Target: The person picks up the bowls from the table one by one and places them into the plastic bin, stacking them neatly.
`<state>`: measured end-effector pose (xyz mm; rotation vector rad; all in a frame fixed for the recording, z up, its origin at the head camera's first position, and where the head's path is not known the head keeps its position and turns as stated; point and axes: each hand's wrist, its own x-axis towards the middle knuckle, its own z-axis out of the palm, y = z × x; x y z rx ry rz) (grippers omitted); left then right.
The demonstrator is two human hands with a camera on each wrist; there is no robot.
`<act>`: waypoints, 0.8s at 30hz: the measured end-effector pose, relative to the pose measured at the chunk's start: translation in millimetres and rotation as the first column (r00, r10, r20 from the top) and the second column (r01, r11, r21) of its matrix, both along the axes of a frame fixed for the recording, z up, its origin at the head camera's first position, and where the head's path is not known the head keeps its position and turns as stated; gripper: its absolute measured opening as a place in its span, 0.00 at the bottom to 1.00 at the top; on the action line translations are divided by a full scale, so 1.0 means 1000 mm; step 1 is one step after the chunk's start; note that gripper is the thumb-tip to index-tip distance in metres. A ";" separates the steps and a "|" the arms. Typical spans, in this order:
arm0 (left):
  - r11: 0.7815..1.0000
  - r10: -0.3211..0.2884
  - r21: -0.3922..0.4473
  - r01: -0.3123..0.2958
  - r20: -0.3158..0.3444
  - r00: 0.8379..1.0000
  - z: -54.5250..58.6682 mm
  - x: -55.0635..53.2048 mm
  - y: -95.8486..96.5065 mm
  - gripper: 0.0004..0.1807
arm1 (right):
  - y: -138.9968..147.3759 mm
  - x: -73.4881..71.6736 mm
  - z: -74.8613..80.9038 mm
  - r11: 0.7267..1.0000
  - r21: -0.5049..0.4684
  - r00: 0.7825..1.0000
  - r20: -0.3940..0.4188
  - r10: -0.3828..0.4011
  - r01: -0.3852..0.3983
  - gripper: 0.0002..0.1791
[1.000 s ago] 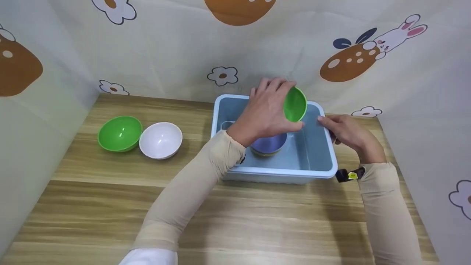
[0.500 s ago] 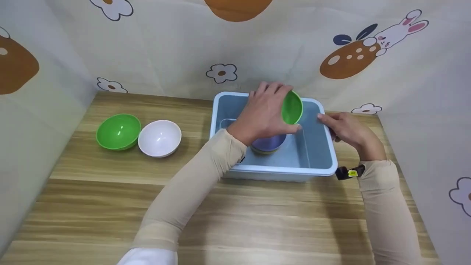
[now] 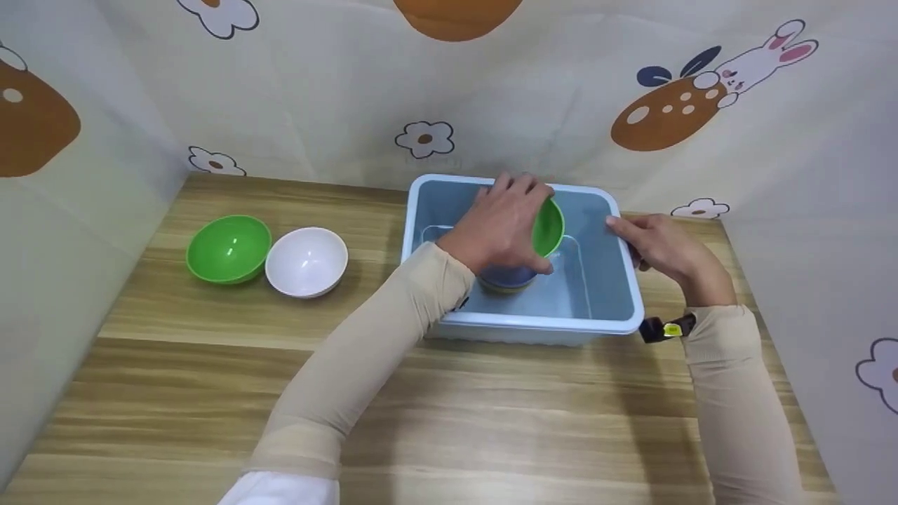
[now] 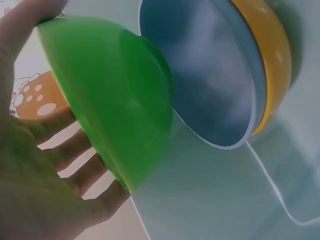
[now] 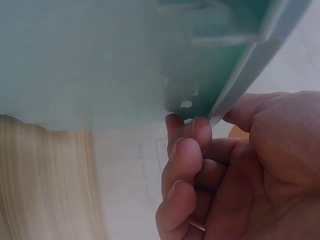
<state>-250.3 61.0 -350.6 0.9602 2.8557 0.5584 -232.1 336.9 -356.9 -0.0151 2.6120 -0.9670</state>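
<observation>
My left hand (image 3: pixel 499 228) grips a green bowl (image 3: pixel 549 228) by its rim, tilted on its side inside the light blue plastic tub (image 3: pixel 540 324). Fingers and thumb span the rim in the left wrist view, with the rounded underside of the bowl (image 4: pixel 110 100) facing the stack. Below it in the tub, a blue bowl (image 4: pixel 200 70) nests in a yellow bowl (image 4: pixel 274 55); my left hand partly covers them in the head view. At the tub's right side, my right hand (image 3: pixel 663 249) pinches the rim, thumb on top and curled fingers underneath (image 5: pixel 187 160).
Left of the tub, another green bowl (image 3: pixel 229 250) and a white bowl (image 3: pixel 306 262) stand upright side by side on the wooden table (image 3: pixel 231 393). A patterned cloth (image 3: pixel 337 91) hangs behind the table and along both sides.
My left hand has lowered the green bowl deeper into the tub, slightly leftward, bringing it closer to the stacked bowls. My right hand has kept its hold on the tub rim.
</observation>
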 end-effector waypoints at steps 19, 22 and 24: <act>0.994 -0.045 -0.096 0.061 0.158 0.986 -0.010 -0.004 -0.001 0.55 | 0.001 -0.003 -0.006 1.000 -0.019 1.000 0.005 0.016 -0.016 0.31; 0.992 -0.066 -0.099 0.083 0.164 0.984 -0.012 -0.004 -0.002 0.56 | 0.001 -0.002 -0.005 1.000 -0.019 1.000 0.006 0.014 -0.014 0.32; 0.991 -0.078 -0.093 0.094 0.166 0.983 -0.012 -0.004 -0.002 0.57 | 0.001 -0.001 -0.004 1.000 -0.021 1.000 0.008 0.008 -0.008 0.34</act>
